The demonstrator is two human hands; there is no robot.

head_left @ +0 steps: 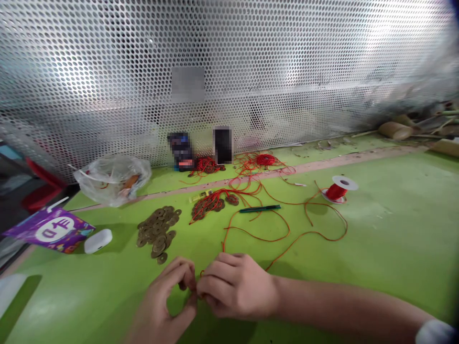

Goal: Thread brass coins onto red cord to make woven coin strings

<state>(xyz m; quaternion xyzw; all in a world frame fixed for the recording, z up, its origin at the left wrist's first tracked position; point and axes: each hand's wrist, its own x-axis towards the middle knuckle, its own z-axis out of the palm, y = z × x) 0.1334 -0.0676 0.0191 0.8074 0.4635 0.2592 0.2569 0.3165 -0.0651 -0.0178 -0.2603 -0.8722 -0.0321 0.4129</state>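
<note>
Close together at the bottom middle, my hands meet at the fingertips over the green table (89, 291). My left hand (170, 296) is closed in a pinch, thumb against fingers. A small dark brownish bit shows by its fingers, too hidden to name. My right hand (234, 286) is closed on a red cord (306, 233); a short loop of it pokes out between the hands, and the rest trails behind to the right. Just beyond my left hand lies a pile of brown holed coins (158, 230). Further back are coins strung on red cords (208, 205).
A green-handled pen-like tool (260, 209) lies behind my right hand. To the right stands a spool of red cord (337, 188). On the left are a purple packet (50, 229), a white case (98, 241) and a clear plastic bag (113, 179). A perforated metal panel (251, 57) rises behind.
</note>
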